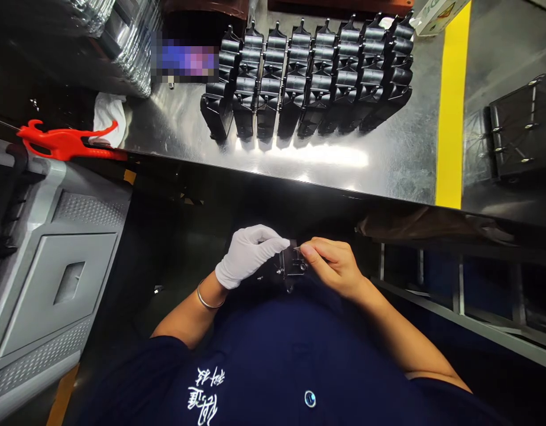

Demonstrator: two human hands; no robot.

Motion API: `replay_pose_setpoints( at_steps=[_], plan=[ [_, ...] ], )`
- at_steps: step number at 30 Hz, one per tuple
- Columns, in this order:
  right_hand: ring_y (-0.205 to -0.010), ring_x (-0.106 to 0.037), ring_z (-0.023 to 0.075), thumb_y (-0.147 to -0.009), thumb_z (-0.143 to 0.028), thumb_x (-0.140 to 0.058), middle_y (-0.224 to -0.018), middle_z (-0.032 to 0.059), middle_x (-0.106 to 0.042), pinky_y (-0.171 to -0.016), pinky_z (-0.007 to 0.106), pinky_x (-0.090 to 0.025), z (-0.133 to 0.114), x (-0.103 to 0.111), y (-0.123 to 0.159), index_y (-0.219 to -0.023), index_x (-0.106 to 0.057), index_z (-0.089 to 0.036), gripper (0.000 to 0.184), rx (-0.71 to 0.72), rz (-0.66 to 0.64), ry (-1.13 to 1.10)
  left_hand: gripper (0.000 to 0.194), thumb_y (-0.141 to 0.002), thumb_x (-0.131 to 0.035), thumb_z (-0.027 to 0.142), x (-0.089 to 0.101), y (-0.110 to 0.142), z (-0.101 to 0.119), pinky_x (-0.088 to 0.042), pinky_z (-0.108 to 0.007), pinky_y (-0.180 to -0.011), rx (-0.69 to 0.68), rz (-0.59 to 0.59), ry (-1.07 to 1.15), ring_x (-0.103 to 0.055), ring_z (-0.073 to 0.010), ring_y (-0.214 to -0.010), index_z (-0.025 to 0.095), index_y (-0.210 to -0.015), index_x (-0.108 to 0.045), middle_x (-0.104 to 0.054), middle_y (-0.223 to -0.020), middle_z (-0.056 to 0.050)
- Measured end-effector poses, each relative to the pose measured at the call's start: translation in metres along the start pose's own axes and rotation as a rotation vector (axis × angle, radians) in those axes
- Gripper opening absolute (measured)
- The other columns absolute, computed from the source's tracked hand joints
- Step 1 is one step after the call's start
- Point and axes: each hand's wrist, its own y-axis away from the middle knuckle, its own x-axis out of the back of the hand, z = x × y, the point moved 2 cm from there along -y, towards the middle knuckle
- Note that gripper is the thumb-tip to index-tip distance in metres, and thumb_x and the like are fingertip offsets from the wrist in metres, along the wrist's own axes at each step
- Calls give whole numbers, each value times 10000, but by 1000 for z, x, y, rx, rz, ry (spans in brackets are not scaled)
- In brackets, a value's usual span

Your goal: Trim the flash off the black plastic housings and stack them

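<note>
My left hand (248, 254) wears a white glove and is closed on the left side of a small black plastic part (291, 264), held close to my body below the table edge. My bare right hand (332, 266) pinches the same part from the right, with fingertips at its top corner. A thin bracelet circles my left wrist. Rows of several matching black plastic parts (312, 77) stand packed together on the shiny metal table (388, 160) ahead of me.
A red plastic tool (64, 144) and a white cloth (108, 115) lie at the table's left end. A grey plastic crate (55, 266) stands to my left. A yellow stripe (452, 106) runs along the table's right side, with a black tray (523, 127) beyond it.
</note>
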Motion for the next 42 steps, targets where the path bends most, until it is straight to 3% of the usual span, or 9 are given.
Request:
replay_pose_setpoints(
  at_steps=[4,8,11,14,28,30,35,38,42],
  plan=[
    [-494,-420,86,-933,-199,-466,-563,-14,-473,-484,239,-349,0,7,-1,-680,-575,-176,277,63,-100,-35,341,-658,-754,490,-2,1,0,-470,-230,-555,63,3,36,-581,-125,-589,159,-628,-674,-658,-625,-15],
    [-477,-412,82,-950,-248,-451,-531,-26,-450,-463,232,-347,1,12,-2,-624,-543,-178,345,-2,-268,-249,327,-649,-766,470,-3,2,2,-462,-228,-545,53,-33,58,-577,-122,-584,157,-631,-673,-655,-627,-15],
    [-481,-468,93,-967,-276,-417,-547,-14,-504,-473,235,-400,1,14,-3,-711,-601,-173,332,-41,-166,-320,323,-664,-756,462,0,0,3,-458,-225,-550,5,25,73,-560,-111,-573,155,-626,-662,-641,-618,-7],
    [-587,-548,122,-958,-241,-429,-665,31,-592,-554,258,-462,0,14,-3,-805,-634,-175,264,-3,-49,-159,321,-667,-757,452,4,-2,2,-447,-218,-541,-5,89,67,-534,-100,-558,155,-617,-646,-616,-594,8],
    [-506,-479,103,-931,-210,-460,-588,7,-549,-498,239,-402,0,5,-2,-737,-601,-185,241,93,-30,6,320,-667,-756,463,1,-2,-3,-462,-226,-550,25,63,48,-566,-115,-579,160,-624,-662,-647,-620,-5],
    [-503,-455,92,-937,-214,-454,-581,-4,-524,-496,232,-380,1,7,-2,-710,-581,-182,262,62,-94,-45,309,-662,-764,451,0,0,-2,-465,-225,-556,28,60,62,-574,-116,-584,160,-626,-667,-655,-625,-7],
    [-454,-411,77,-982,-338,-379,-514,-37,-450,-471,221,-339,6,14,2,-681,-583,-177,398,-16,-450,-352,286,-646,-781,433,-1,1,4,-479,-229,-561,22,-38,56,-602,-130,-593,163,-627,-689,-674,-635,-18],
    [-495,-441,89,-941,-442,-456,-580,-15,-513,-493,230,-350,5,16,1,-777,-615,-166,357,55,-337,-241,295,-665,-762,453,1,-2,7,-480,-231,-565,-10,-55,10,-607,-132,-595,166,-631,-698,-677,-642,-19],
    [-507,-376,88,-868,-486,-578,-573,-28,-459,-490,237,-300,2,9,0,-680,-535,-181,361,137,-222,47,276,-675,-756,445,2,-3,8,-481,-231,-566,-17,-89,-41,-609,-132,-593,176,-642,-708,-680,-650,-14]
  ],
)
